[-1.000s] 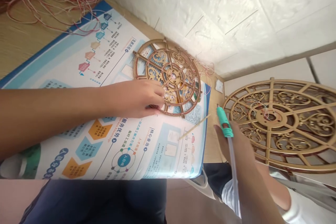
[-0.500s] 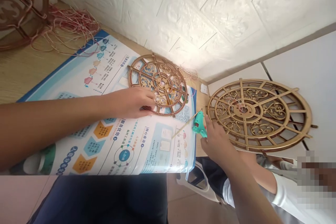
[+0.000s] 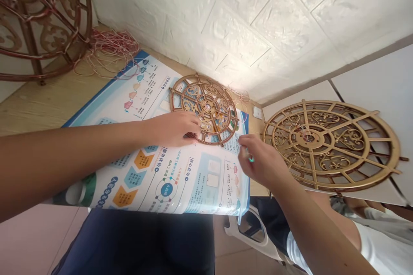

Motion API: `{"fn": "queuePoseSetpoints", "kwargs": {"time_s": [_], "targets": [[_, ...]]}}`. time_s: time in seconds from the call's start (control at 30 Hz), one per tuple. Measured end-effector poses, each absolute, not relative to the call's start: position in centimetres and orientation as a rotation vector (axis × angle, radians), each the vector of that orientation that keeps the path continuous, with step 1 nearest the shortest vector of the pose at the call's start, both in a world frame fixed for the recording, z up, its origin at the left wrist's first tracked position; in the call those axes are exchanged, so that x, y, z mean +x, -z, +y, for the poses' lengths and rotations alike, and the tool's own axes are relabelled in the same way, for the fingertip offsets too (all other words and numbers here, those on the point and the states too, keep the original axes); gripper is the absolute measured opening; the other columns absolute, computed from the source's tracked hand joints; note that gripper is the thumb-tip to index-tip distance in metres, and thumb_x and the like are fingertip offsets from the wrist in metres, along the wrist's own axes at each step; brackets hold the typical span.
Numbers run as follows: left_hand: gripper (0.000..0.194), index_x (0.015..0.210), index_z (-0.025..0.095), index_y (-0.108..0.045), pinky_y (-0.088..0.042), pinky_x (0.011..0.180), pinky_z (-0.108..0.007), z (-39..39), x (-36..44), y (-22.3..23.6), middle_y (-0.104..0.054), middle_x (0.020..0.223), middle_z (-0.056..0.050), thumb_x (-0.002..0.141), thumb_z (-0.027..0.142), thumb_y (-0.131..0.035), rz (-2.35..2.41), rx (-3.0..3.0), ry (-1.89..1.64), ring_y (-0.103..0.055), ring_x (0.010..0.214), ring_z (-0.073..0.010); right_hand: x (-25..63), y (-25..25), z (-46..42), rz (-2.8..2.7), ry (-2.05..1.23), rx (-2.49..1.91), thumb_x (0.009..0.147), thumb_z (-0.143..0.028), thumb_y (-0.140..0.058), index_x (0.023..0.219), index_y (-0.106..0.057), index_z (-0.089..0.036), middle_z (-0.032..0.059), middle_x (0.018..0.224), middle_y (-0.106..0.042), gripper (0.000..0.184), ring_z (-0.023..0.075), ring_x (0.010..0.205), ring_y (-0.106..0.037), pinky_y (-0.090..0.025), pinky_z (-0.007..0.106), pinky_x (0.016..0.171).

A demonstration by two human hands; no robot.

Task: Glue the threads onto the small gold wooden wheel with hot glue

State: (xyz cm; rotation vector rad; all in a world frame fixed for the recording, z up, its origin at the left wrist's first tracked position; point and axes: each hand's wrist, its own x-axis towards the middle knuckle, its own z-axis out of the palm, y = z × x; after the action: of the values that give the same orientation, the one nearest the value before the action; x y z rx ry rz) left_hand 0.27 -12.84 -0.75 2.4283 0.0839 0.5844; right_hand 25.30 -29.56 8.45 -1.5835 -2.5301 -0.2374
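Note:
A copper-coloured round openwork frame [image 3: 208, 105] with scrollwork lies on a printed poster sheet [image 3: 180, 163]. My left hand [image 3: 180, 129] is closed at its near left rim; the fingertips are partly hidden. Right of that frame, my right hand [image 3: 260, 159] is curled round a teal glue gun [image 3: 251, 158]. Only a small teal bit of the gun shows between thumb and fingers; its nozzle and glue stick are hidden.
A larger gold openwork wheel [image 3: 309, 139] lies at the right. Another wheel [image 3: 41, 21] leans at the upper left beside tangled pink wire [image 3: 114, 47]. A white textured wall [image 3: 226, 21] borders the table. A person's white sleeve [image 3: 380, 245] shows lower right.
The glue gun, with its stick plainly visible before, is now mostly hidden by my right hand, whose fingers have curled in. My left hand stays at the frame's rim. The whole view has shifted slightly.

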Motion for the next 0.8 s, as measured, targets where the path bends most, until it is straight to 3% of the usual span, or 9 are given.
{"fn": "queuePoseSetpoints", "kwargs": {"time_s": [0.13, 0.2, 0.33, 0.53, 0.8], "targets": [[0.01, 0.089, 0.015, -0.074, -0.041, 0.082, -0.033, -12.7, 0.3, 0.8, -0.067, 0.089, -0.005, 0.096, 0.017, -0.066, 0.056, 2.429, -0.609, -0.058, 0.089, -0.0191, 22.3, -8.2, -27.4, -1.731, -0.433, -1.358, 0.111, -0.015, -0.042, 0.115, -0.041, -0.026, 0.001, 0.095, -0.072, 0.011, 0.0123, 0.067, -0.07, -0.059, 0.026, 0.056], [0.011, 0.089, 0.015, -0.073, -0.042, 0.082, -0.033, -12.7, 0.4, 0.7, -0.067, 0.087, -0.004, 0.096, 0.017, -0.065, 0.048, 2.428, -0.608, -0.059, 0.089, -0.0196, 21.0, -6.9, -26.0, -1.584, -0.566, -1.229, 0.11, -0.017, -0.047, 0.114, -0.038, -0.028, -0.0021, 0.091, -0.072, 0.014, 0.0115, 0.064, -0.068, -0.058, 0.024, 0.053], [0.014, 0.087, 0.015, -0.073, -0.042, 0.081, -0.034, -12.6, 0.5, 0.6, -0.067, 0.087, -0.005, 0.098, 0.02, -0.065, 0.046, 2.443, -0.594, -0.058, 0.087, -0.0199, 20.0, -4.1, -24.4, -1.531, -0.601, -1.165, 0.107, -0.018, -0.056, 0.112, -0.036, -0.029, -0.0054, 0.086, -0.068, 0.023, 0.0103, 0.063, -0.065, -0.056, 0.023, 0.053], [0.016, 0.088, 0.015, -0.073, -0.042, 0.081, -0.033, -12.3, 0.7, 0.5, -0.066, 0.088, -0.005, 0.1, 0.019, -0.064, 0.045, 2.443, -0.588, -0.056, 0.087, -0.019, 20.4, -2.9, -24.8, -1.522, -0.499, -1.133, 0.112, -0.02, -0.046, 0.11, -0.034, -0.03, -0.0068, 0.079, -0.066, 0.016, 0.0107, 0.054, -0.06, -0.052, 0.024, 0.046], [0.02, 0.088, 0.018, -0.072, -0.043, 0.082, -0.033, -12.1, 0.8, 0.5, -0.067, 0.088, -0.006, 0.104, 0.023, -0.06, 0.054, 2.439, -0.546, -0.058, 0.087, -0.0194, 21.0, -2.3, -24.7, -1.616, -0.468, -1.123, 0.111, -0.019, -0.048, 0.107, -0.035, -0.029, -0.0073, 0.076, -0.067, 0.018, 0.0102, 0.056, -0.065, -0.054, 0.021, 0.046]]}}
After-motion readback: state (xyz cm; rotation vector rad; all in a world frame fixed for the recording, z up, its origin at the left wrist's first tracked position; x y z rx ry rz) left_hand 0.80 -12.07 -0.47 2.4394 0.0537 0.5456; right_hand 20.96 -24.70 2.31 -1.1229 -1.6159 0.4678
